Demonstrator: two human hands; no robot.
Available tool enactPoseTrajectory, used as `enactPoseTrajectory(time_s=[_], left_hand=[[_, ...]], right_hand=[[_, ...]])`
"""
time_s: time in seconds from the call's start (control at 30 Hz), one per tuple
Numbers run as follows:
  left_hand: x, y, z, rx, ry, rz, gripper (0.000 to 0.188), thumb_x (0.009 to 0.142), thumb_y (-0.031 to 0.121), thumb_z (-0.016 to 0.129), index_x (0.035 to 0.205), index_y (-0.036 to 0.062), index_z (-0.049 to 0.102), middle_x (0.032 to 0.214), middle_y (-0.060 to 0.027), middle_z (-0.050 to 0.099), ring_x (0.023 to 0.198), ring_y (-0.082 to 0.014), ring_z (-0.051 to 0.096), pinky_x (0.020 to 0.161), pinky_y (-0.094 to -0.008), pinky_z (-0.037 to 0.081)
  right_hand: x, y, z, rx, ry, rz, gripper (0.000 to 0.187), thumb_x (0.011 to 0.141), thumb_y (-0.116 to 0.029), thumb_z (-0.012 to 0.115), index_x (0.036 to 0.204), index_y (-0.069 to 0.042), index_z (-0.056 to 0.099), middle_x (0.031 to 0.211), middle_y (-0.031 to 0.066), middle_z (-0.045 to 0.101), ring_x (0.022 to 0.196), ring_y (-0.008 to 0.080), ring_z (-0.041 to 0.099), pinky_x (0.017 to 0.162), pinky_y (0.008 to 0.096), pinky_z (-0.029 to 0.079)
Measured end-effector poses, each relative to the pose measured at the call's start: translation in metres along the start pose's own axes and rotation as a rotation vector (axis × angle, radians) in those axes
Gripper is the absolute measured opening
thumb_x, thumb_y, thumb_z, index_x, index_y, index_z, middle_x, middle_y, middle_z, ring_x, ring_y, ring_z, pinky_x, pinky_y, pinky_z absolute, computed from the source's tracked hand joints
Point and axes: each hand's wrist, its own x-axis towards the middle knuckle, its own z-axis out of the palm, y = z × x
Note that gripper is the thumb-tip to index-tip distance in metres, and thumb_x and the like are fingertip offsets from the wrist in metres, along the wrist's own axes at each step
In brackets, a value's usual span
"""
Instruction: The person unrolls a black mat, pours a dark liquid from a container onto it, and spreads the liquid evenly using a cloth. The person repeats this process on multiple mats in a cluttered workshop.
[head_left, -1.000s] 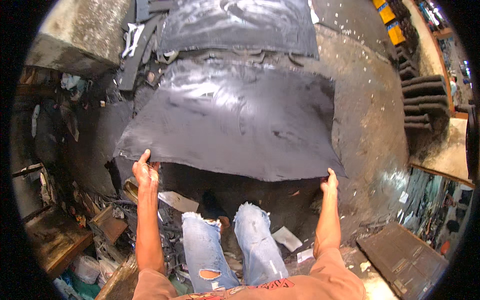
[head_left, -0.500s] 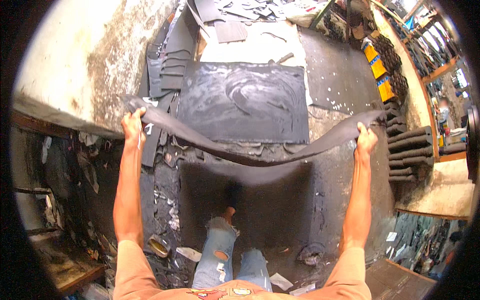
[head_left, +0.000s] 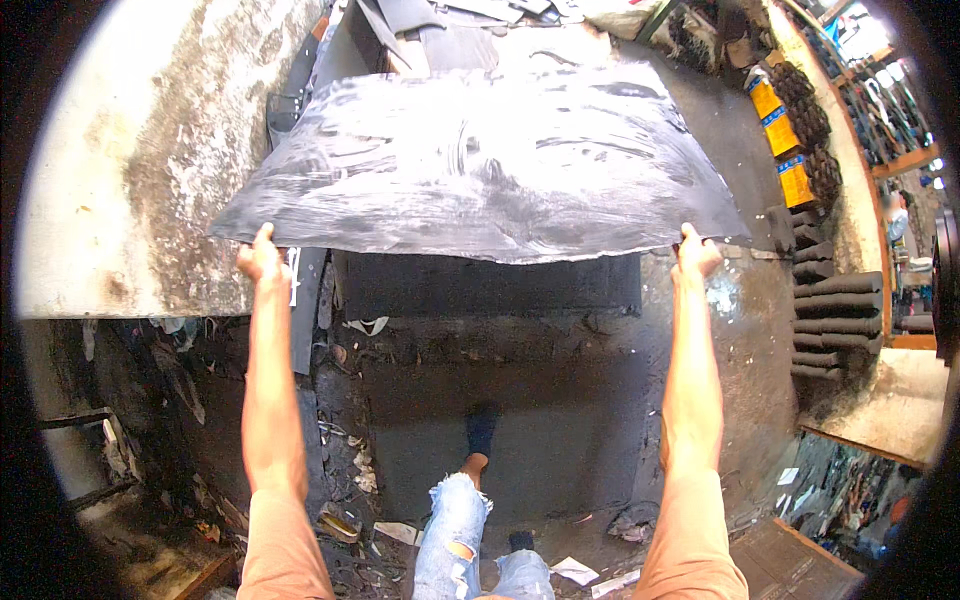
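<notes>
A large, thin black sheet (head_left: pixel 490 190) with whitish streaks over its face is spread out in front of me, held up by its near edge. My left hand (head_left: pixel 262 258) pinches the near left part of that edge, thumb on top. The near right part is gripped by my right hand (head_left: pixel 695 258) in the same way. Under the held sheet lies another black sheet (head_left: pixel 490 290), of which only the near strip shows. The held sheet covers the rest. Whether its far edge touches anything, I cannot tell.
Stacked dark rolled pieces (head_left: pixel 838 310) lie at the right, near yellow packages (head_left: pixel 777 130). A stained pale wall (head_left: pixel 150 150) stands at the left. Grey offcuts (head_left: pixel 410 15) are piled at the far end. Paper scraps (head_left: pixel 575 571) and debris lie by my legs.
The held sheet, sagging and seen nearly edge-on before, now spreads forward with its streaked face showing. It covers most of the lower sheet. My right hand has moved a little inward.
</notes>
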Motion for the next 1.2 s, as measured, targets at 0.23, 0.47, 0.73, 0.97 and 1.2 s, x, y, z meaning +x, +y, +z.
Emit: enactPoseTrajectory(time_s=[0.23,0.47,0.73,0.97,1.2], left_hand=[[0.054,-0.24,-0.003,0.297,0.036,0.009,0.028,0.075,0.008,0.081,0.094,-0.0047,0.064,0.092,-0.0126,0.07,0.077,-0.0222,0.065,0.063,-0.0383,0.053],[-0.005,-0.375,-0.055,0.044,0.082,-0.475,0.055,0.085,0.009,0.075,0.131,-0.0008,0.046,0.122,-0.0205,0.057,0.108,-0.0331,0.063,0.083,-0.054,0.057],[-0.129,-0.41,-0.339,0.558,-0.564,-0.862,0.046,0.093,0.053,0.063,0.124,0.02,0.056,0.106,0.0028,0.063,0.1,-0.021,0.059,0.088,-0.0488,0.048],[-0.405,-0.332,-0.763,1.021,-0.841,-0.752,0.033,0.093,0.024,0.064,0.121,0.0065,0.07,0.095,-0.0068,0.072,0.077,-0.0197,0.065,0.072,-0.0369,0.054],[-0.51,-0.194,-0.966,0.735,-0.185,-1.253,0.013,0.093,0.011,0.057,0.098,0.0171,0.067,0.089,-0.002,0.067,0.075,-0.0186,0.064,0.06,-0.042,0.054]], right_hand=[[-0.037,0.201,0.086,-0.025,0.109,0.314,0.022,0.072,-0.007,0.083,0.083,0.005,0.068,0.077,0.011,0.068,0.067,0.0204,0.063,0.056,0.0378,0.051],[-0.055,0.3,0.059,-0.024,0.169,0.46,0.039,0.08,0.001,0.077,0.117,0.004,0.062,0.113,0.015,0.066,0.09,0.023,0.064,0.068,0.0412,0.058],[-0.158,0.411,-0.147,-0.071,-0.471,0.865,0.014,0.091,-0.035,0.069,0.091,-0.023,0.061,0.075,-0.0057,0.051,0.068,0.0124,0.051,0.062,0.0366,0.048],[-0.395,0.406,-0.449,-0.38,-0.607,1.191,0.022,0.096,-0.025,0.062,0.115,-0.013,0.064,0.104,0.0051,0.069,0.093,0.0221,0.067,0.079,0.0441,0.058],[-0.426,0.467,-0.75,-0.717,-0.846,0.96,0.033,0.094,-0.014,0.065,0.126,-0.007,0.058,0.098,0.0074,0.07,0.076,0.0178,0.066,0.061,0.0365,0.057]])
